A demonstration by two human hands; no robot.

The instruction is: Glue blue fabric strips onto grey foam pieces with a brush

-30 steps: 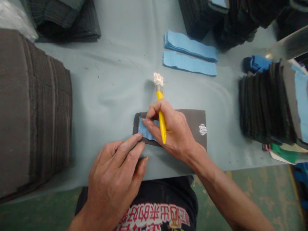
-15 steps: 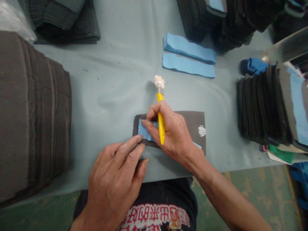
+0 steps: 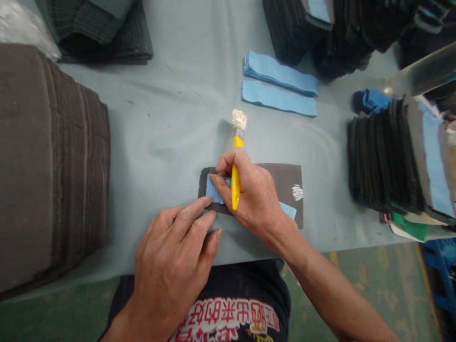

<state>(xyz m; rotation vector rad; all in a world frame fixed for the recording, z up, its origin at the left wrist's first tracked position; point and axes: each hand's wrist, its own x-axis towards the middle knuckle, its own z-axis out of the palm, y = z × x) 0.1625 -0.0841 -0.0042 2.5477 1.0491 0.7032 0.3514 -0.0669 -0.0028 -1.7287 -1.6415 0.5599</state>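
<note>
I seem to be pressing the blue strip [image 3: 214, 192], right hand [image 3: 254, 192] clamped on the brush [image 3: 235, 187], left hand [image 3: 174, 251] loosely open; next likely needs even pressure.

- Blue strip [image 3: 214, 189]: middle hidden by the right hand [image 3: 254, 192]; continuity with the blue portion [image 3: 288, 210] near the wrist indeterminable.
- Dark gray piece [image 3: 281, 178]: central area covered by the right hand, whose lower fingers are largely obscured.
- White marks [image 3: 297, 192]: too small to resolve.
- Brown-gray stack [image 3: 23, 166]: cut off at left.
- Dark stacks [image 3: 294, 35]: cropped above, blurred toward the right corner.
- Pale cylindrical object [image 3: 423, 71]: blurred, cropped at right; identity unclear.
- Printed garment [image 3: 231, 311]: lettering truncated below, partly covered by the left forearm.
</note>
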